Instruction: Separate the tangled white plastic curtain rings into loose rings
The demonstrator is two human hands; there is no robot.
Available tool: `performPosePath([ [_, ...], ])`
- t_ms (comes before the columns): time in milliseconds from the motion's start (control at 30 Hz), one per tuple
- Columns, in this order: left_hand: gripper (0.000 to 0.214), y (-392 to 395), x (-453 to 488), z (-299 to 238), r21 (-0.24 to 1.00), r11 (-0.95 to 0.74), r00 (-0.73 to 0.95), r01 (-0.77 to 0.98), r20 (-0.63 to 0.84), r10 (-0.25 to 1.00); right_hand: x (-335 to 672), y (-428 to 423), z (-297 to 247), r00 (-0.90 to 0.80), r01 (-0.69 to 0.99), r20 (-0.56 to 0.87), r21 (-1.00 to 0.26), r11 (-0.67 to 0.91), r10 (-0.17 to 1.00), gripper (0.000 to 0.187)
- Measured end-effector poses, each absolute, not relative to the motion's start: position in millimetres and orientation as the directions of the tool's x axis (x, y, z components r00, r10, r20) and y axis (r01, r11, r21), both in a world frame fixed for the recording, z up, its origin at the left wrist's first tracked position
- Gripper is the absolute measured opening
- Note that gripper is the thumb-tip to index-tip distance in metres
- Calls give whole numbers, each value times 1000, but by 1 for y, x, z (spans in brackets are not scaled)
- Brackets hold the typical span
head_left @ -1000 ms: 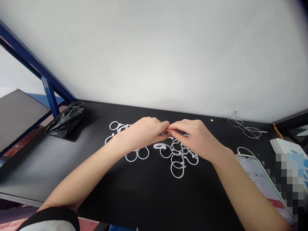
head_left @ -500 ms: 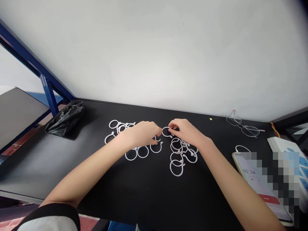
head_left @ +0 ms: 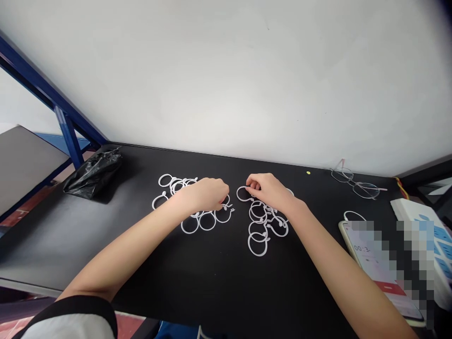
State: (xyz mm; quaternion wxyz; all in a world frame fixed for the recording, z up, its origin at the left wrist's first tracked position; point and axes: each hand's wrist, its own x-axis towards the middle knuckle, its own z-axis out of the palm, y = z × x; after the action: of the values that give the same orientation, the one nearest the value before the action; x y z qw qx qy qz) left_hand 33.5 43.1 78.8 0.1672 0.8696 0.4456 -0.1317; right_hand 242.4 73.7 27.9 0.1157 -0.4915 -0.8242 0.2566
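Note:
Two clusters of white plastic rings lie on a black tabletop (head_left: 219, 282). My left hand (head_left: 205, 194) rests curled over the left cluster (head_left: 190, 221), its fingertips down among the rings; I cannot make out whether it grips one. My right hand (head_left: 270, 190) sits over the top of the right cluster (head_left: 259, 226), thumb and fingers pinched on a white ring (head_left: 242, 193) that lies at the cluster's upper left. The two hands are a short gap apart.
A crumpled black plastic bag (head_left: 93, 172) lies at the table's left. Wire-framed glasses (head_left: 356, 184) sit at the back right near the white wall. A phone (head_left: 377, 263) with a white cable and a white box (head_left: 427, 235) occupy the right edge. Blue metal frame (head_left: 67, 132) stands left.
The hands, which met pinched together above the rings, have parted. The left hand went down to the left cluster, leaving a ring at its edge; the right holds a ring at the right cluster.

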Motion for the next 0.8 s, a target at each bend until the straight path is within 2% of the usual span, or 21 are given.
performPosePath([
  [100,19,46,27,78,216,-537,576,816,-378,724,241,73,33,-488,749,-59,-541,383,871,9],
  [200,13,52,19,82,281,-546,612,789,-290,736,239,67,48,-490,709,-20,-591,385,872,12],
  [333,17,55,10,96,383,-598,680,704,-121,724,237,46,82,-587,519,36,-750,410,809,22],
  [433,16,50,8,111,432,-630,705,646,-21,709,235,30,104,-648,420,74,-796,436,758,25],
  [633,14,33,9,130,496,-670,728,553,102,677,237,12,120,-647,342,250,-750,566,721,12],
  [800,16,27,11,135,500,-698,743,513,148,652,238,6,126,-662,368,269,-697,616,700,11],
])
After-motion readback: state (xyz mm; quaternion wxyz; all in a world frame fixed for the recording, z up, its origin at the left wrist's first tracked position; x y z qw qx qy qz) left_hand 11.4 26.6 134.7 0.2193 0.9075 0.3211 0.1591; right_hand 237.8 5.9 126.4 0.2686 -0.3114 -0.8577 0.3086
